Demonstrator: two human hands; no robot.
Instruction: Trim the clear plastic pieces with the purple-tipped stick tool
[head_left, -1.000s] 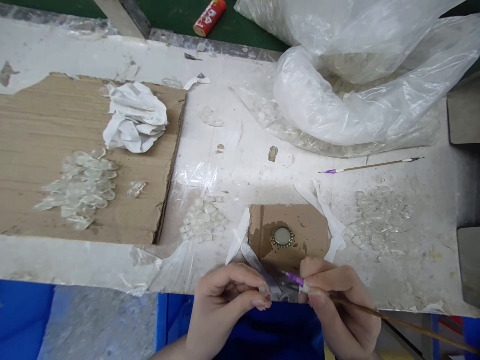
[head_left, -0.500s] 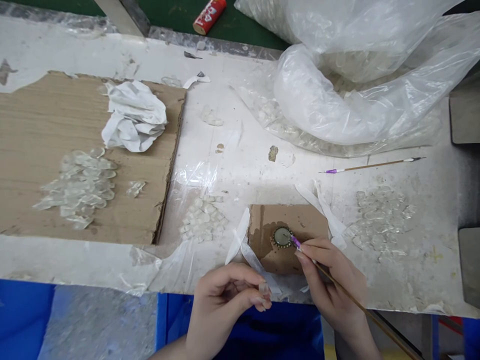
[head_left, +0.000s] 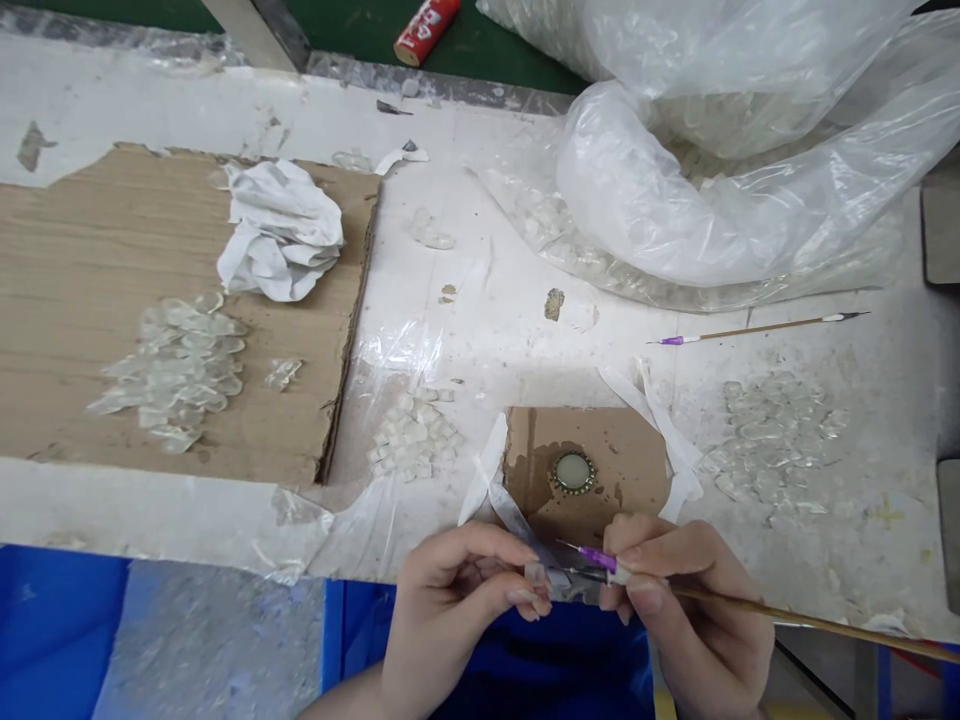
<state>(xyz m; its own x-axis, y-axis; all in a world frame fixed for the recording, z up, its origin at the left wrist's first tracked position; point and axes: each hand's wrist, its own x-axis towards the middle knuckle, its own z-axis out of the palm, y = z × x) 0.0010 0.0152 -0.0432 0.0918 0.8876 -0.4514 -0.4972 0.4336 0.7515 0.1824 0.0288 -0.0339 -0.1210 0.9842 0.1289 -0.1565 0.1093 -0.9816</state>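
Note:
My left hand [head_left: 469, 600] pinches a small clear piece [head_left: 537, 574] between thumb and forefinger at the table's front edge. My right hand [head_left: 682, 600] is closed around a thin wooden-handled stick [head_left: 795, 612] with a purple needle tip [head_left: 598, 559]. Just under the purple tip, a dark pointed tip reaches toward the clear piece; whether they touch, I cannot tell. Beyond the hands, a crimped bottle cap [head_left: 574, 472] holding a pale substance lies on a small, wet-stained cardboard piece [head_left: 630, 450].
Whitish cubes [head_left: 415, 435] lie left of the small cardboard, clear pieces [head_left: 780, 435] to its right. A similar purple-tipped stick [head_left: 757, 329] lies behind. Large cardboard [head_left: 67, 300] carries clear pieces [head_left: 180, 370] and crumpled white cloth [head_left: 281, 230]. Plastic bags [head_left: 697, 230] fill the back right.
My right hand has drawn the purple-tipped stick back from the bottle cap and brought it to the clear piece. My left hand keeps its pinch. The view has shifted slightly.

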